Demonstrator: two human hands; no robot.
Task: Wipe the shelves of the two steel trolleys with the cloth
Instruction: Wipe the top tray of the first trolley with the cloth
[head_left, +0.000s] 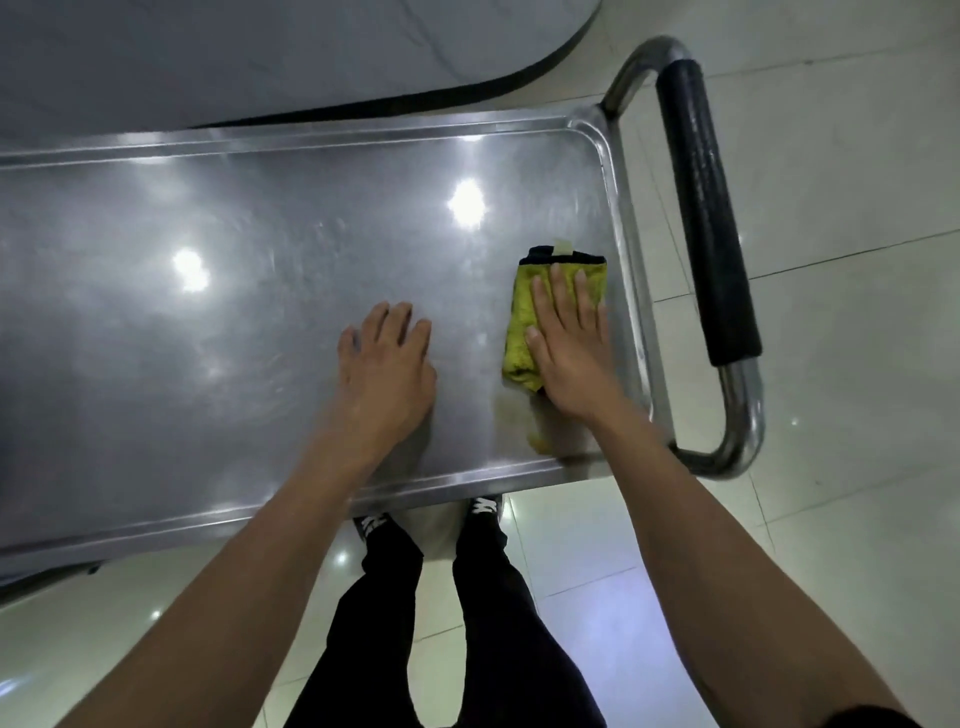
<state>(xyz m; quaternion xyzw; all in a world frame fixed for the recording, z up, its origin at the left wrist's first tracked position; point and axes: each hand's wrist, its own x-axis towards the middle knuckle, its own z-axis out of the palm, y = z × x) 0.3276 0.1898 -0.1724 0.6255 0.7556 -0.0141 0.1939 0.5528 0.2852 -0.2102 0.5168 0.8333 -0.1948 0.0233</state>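
The top shelf of a steel trolley (234, 218) fills the view from the left edge to the right of centre. A folded yellow cloth (522, 322) with a black hem lies near the shelf's right end. My right hand (571, 348) presses flat on the cloth with straight fingers. My left hand (387, 364) rests on the bare steel to the left of the cloth, fingers spread and slightly bent, holding nothing. Only one trolley is in view.
The trolley's push handle (706, 208), a steel tube with a black foam grip, juts out at the right end. White floor tiles (857, 364) lie to the right and below. A grey surface with a dark curved edge (260, 57) lies beyond the trolley. My legs stand at the near rim.
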